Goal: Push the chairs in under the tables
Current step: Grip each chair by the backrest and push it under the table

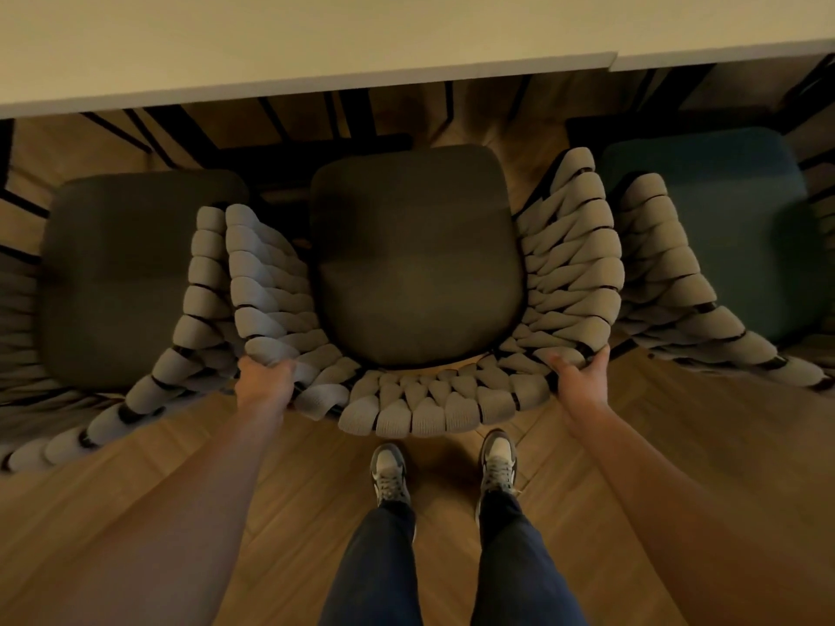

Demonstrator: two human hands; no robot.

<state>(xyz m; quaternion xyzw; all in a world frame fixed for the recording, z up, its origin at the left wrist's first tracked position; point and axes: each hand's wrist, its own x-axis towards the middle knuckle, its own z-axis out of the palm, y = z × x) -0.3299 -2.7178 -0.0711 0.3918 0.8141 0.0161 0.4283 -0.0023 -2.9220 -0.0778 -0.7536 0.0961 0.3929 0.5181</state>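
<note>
In the middle of the view, right in front of the person, stands the middle chair [418, 259]. It has a dark seat cushion and a curved back made of thick, pale woven rope. The front of its seat sits close to the edge of the table [316, 47], but most of the seat is out in the open and not under the table top.

The left hand [264, 384] holds the rope back on the left side of the chair. Its fingers are curled over the top of the ropes, so the tips are hidden. The right hand [580, 372] holds the rope back on the other side. Its fingers are curled round the ropes too, and the thumb sticks up along the edge.

Just beside it on the left is the left chair [131, 273], with the same dark cushion and rope back. The two rope backs almost touch. On the other side is the blue chair [718, 228], which has a blue-green cushion, and its rope arm is very near the middle chair's arm.

Below the chair you can see two grey and white shoes [389, 472] and dark trousers [375, 567]. They stand on the wooden floor [677, 445], just behind the chair's back
</note>
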